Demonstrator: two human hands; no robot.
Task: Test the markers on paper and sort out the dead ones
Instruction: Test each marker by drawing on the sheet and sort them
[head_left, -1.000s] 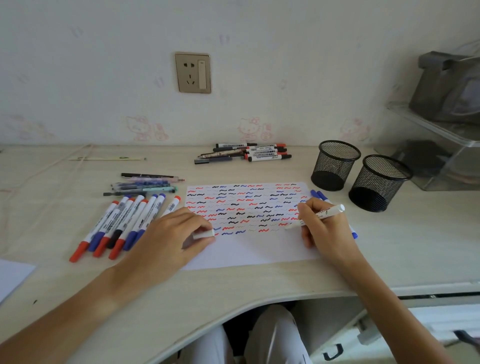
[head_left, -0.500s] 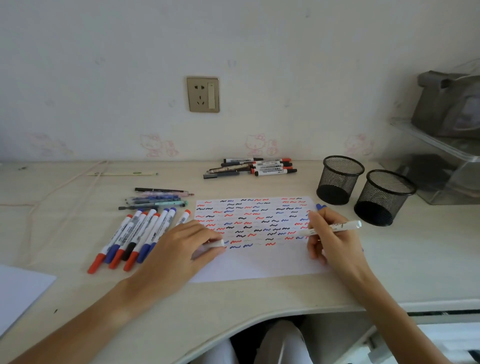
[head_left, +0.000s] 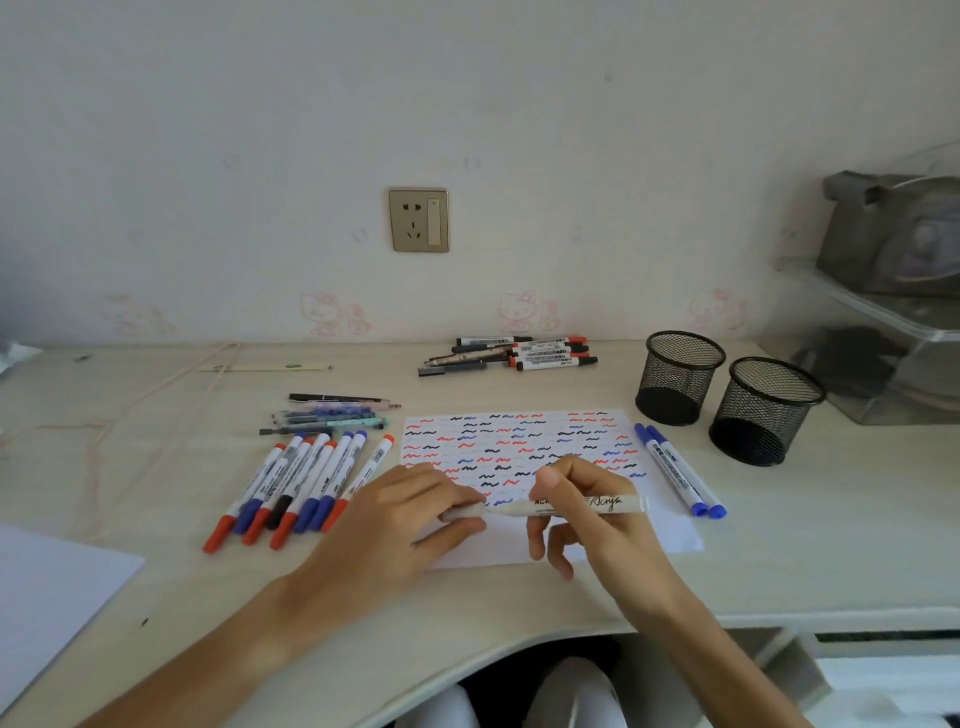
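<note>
White is the marker (head_left: 576, 505) that the right hand (head_left: 587, 512) grips, flat over the near part of the paper (head_left: 519, 447). The left hand (head_left: 410, 514) pinches its cap (head_left: 464, 513) right at the marker's tip. I think the cap is going back on. Next the two ends must line up and push together, and then the marker needs a pile.

Two black mesh cups (head_left: 727, 395) stand to the right of the paper. Two blue markers (head_left: 678, 475) lie beside the paper's right edge. About eight red, blue and black markers (head_left: 301, 488) lie in a row on the left. More pens (head_left: 332, 413) lie behind them, too close to count. Another pile (head_left: 511, 353) is by the wall.
</note>
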